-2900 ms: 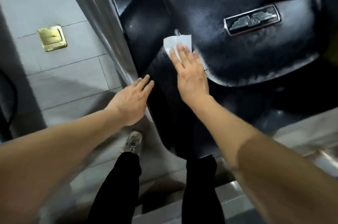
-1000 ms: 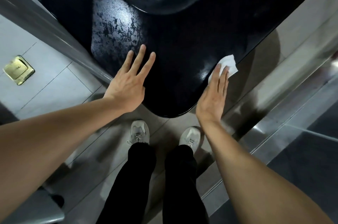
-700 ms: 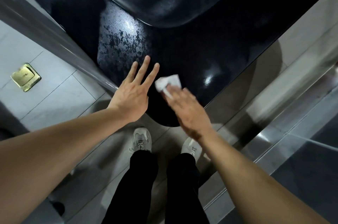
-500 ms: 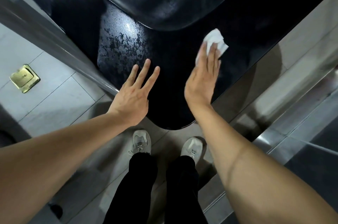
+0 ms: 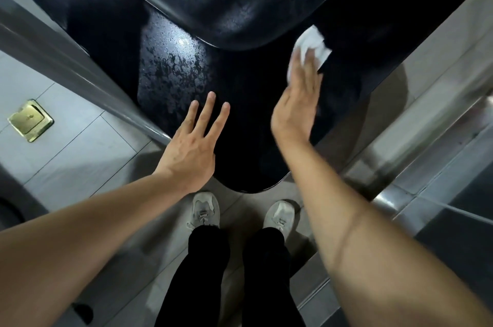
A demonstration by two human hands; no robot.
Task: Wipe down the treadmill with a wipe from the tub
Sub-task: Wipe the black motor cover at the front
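Glossy black treadmill cover point(image 5: 248, 113): right hand point(image 5: 296, 108), flat on wipe point(image 5: 310, 45), has slid farther up; left hand point(image 5: 192, 150) stays flat, empty.

Surface: black glossy treadmill cover point(image 5: 248, 124), rounded near edge, wet streaks at left. On it: white wipe point(image 5: 310, 45) at right, under right hand point(image 5: 296, 110); left hand point(image 5: 193, 149) flat, fingers spread.
Floor point(image 5: 80, 150): grey tiles. On it: brass floor plate point(image 5: 30, 120), two grey sneakers point(image 5: 204, 209).
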